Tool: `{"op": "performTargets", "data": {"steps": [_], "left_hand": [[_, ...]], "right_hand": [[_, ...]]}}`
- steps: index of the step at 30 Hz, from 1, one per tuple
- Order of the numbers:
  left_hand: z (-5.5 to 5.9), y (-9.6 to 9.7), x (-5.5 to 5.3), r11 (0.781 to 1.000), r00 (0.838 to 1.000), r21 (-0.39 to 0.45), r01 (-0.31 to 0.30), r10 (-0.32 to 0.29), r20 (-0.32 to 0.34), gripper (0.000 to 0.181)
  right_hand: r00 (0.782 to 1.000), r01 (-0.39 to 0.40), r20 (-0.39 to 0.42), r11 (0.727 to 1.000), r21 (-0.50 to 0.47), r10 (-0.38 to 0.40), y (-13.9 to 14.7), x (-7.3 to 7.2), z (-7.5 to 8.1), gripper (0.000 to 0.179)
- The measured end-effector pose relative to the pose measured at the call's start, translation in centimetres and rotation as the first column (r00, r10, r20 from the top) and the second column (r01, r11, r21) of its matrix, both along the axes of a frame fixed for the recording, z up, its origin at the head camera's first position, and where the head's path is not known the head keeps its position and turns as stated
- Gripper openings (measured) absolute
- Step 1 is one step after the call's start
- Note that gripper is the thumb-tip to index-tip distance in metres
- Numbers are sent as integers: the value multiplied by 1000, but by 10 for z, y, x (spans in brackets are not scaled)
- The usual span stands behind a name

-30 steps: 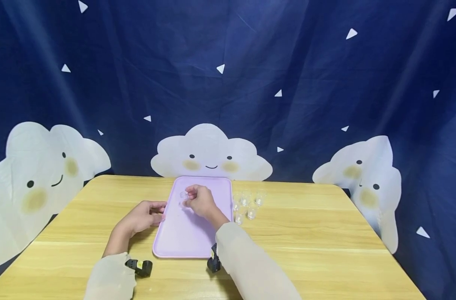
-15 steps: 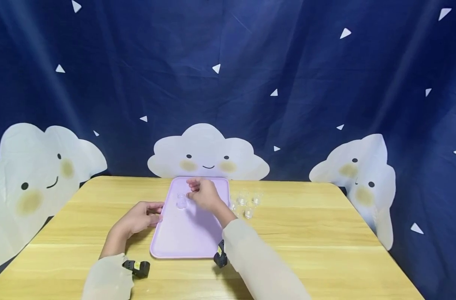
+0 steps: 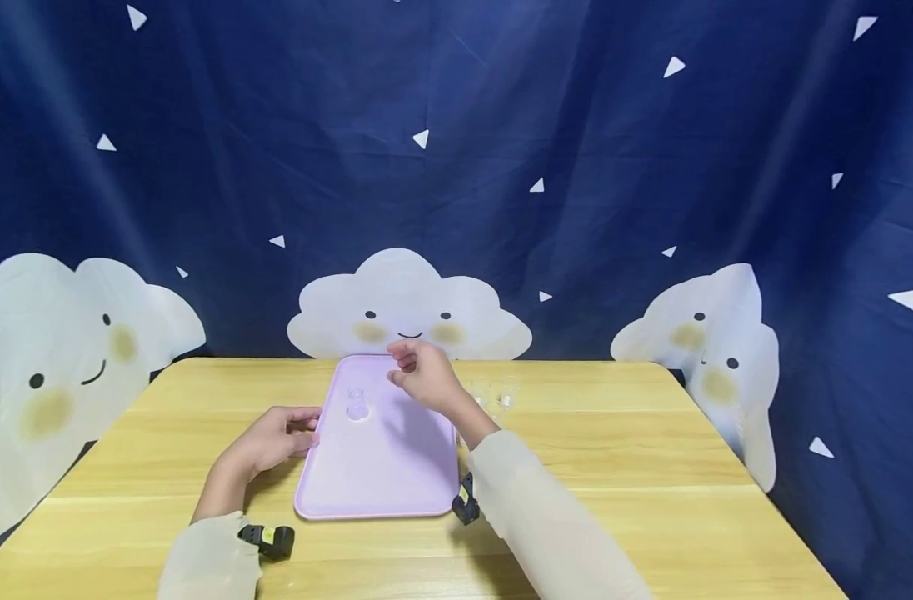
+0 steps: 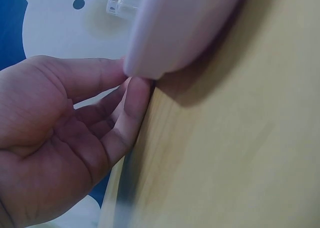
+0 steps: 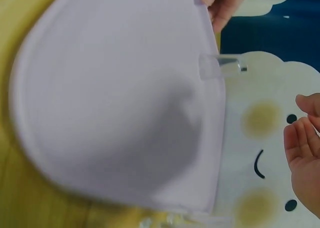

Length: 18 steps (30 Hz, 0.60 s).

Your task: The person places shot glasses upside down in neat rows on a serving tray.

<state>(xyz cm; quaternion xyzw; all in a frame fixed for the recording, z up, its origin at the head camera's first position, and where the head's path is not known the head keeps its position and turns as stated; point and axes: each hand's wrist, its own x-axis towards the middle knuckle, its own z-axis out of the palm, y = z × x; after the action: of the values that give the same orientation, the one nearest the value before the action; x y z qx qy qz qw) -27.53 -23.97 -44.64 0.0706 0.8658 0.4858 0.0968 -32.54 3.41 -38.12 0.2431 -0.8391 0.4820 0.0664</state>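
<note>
A lilac tray [image 3: 377,475] lies on the wooden table. My left hand [image 3: 276,437] pinches its left edge, thumb and fingers meeting at the rim in the left wrist view. On the tray's far left part a small clear glass [image 3: 357,406] stands upright by itself; the right wrist view also shows this glass [image 5: 222,66]. My right hand [image 3: 429,375] hovers above the tray's far right part, fingers slightly bent and nothing between them. Right of the tray stand several clear glasses [image 3: 506,398], partly hidden by my right forearm.
The wooden table [image 3: 614,467] spreads out on both sides of the tray. A dark blue curtain [image 3: 456,167] with white clouds hangs behind the table's far edge. A black wrist camera [image 3: 267,542] sits on my left sleeve.
My right hand has let go of the clear glass, leaving it standing on the tray, and has moved up and right. My left hand stays at the tray's edge.
</note>
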Motion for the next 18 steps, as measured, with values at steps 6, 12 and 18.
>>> {"op": "performTargets", "data": {"steps": [6, 12, 18], "left_hand": [[1, -1, 1, 1000, 1000, -6, 1, -1, -5, 51], [0, -1, 2, 1000, 1000, -3, 2, -2, -7, 51], [-1, 0, 1, 1000, 1000, 1, -1, 1, -6, 50]], "right_hand": [[1000, 0, -29, 1000, -2, 0, 18, 4, 13, 37], [999, 8, -45, 1000, 11, -8, 36, 5, 19, 38], [996, 33, -84, 999, 31, -30, 56, 7, 22, 38]]}}
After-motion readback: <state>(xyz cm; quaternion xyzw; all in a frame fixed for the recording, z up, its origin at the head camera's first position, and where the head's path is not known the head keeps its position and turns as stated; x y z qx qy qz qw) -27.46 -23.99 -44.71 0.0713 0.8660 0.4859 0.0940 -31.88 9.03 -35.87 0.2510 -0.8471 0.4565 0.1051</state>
